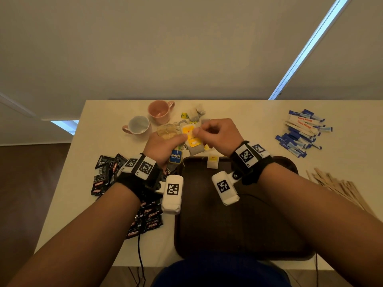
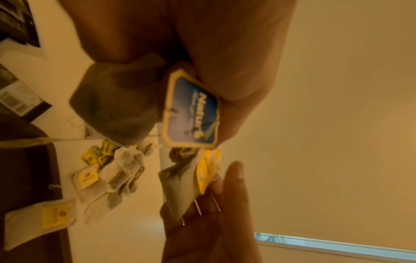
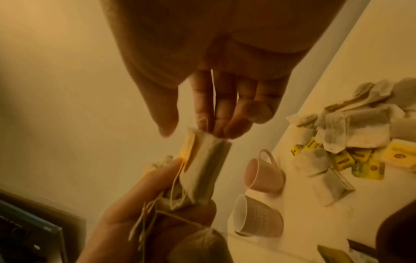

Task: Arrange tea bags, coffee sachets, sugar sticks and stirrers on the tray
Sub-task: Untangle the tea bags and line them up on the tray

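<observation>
Tea bag (image 1: 191, 135) pinched between both hands (image 1: 187, 136)

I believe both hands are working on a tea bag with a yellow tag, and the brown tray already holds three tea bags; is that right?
Not quite: the tray holds only one tea bag, near its far edge, as the head view shows. The left hand and right hand do hold the yellow-tagged tea bag.

right hand (image 3: 213, 74), prob. on tea bag (image 3: 202, 170)
</observation>
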